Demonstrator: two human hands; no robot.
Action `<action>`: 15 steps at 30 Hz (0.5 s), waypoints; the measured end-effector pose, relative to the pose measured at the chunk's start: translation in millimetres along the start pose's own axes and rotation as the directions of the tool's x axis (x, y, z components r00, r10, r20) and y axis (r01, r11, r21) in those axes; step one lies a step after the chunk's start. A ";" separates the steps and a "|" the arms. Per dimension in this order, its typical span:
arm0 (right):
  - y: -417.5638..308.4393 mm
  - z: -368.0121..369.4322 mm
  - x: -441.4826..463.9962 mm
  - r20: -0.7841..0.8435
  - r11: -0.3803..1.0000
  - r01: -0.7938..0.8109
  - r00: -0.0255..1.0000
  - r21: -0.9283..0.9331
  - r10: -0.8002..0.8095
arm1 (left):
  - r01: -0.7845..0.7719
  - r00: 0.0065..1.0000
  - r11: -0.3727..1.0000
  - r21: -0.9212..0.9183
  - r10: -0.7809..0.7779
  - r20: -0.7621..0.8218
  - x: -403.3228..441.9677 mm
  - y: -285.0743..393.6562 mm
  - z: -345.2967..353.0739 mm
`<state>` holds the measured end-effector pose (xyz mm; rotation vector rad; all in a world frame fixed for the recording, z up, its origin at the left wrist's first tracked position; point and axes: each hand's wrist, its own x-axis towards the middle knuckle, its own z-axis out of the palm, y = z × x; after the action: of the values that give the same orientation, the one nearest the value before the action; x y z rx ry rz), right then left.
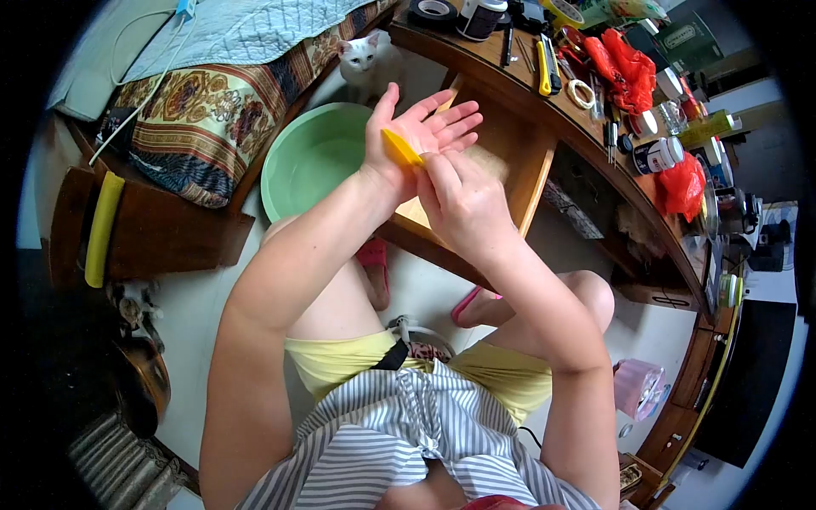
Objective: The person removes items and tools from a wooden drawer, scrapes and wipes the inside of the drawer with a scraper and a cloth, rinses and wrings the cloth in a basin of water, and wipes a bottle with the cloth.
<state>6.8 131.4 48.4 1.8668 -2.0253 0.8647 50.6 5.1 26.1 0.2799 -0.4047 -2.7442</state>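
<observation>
My left hand [416, 126] is held palm up with its fingers spread, over the edge of an open wooden drawer [537, 183]. My right hand [463, 197] is closed in a pinch on one end of a small flat yellow pointed piece [399, 148]. Its tip rests against or just over the left palm near the wrist; I cannot tell whether it touches. The exact kind of the piece is unclear, and its other end is hidden by the right fingers. Left of the hands, a light green basin [289, 174] stands on the floor.
A white cat [361, 64] sits behind the basin. The wooden desk [501, 72] carries a yellow utility knife [546, 66], black tape [432, 12], a red plastic bag [625, 68] and several jars. A patterned cloth [212, 110] covers furniture at left. A pink bin [639, 388] stands at right.
</observation>
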 end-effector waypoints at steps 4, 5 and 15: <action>23.3 13.4 1.0 -0.056 0.998 -0.046 0.997 0.032 0.048 | 0.007 1.000 0.999 0.033 -0.008 0.018 0.0 -2.1 -3.2; 24.4 10.9 0.2 -0.066 0.998 -0.062 0.996 0.019 0.063 | 0.018 0.999 1.000 0.018 -0.019 0.038 1.1 -1.0 -2.8; 79.6 -21.4 -8.6 -0.150 0.905 -0.422 0.900 -0.062 0.409 | -0.009 0.999 0.992 0.124 0.003 0.049 5.6 -3.6 6.8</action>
<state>-73.3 150.8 40.6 1.3027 -2.3727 0.9459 42.6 7.8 30.6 0.2432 -0.5894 -2.7292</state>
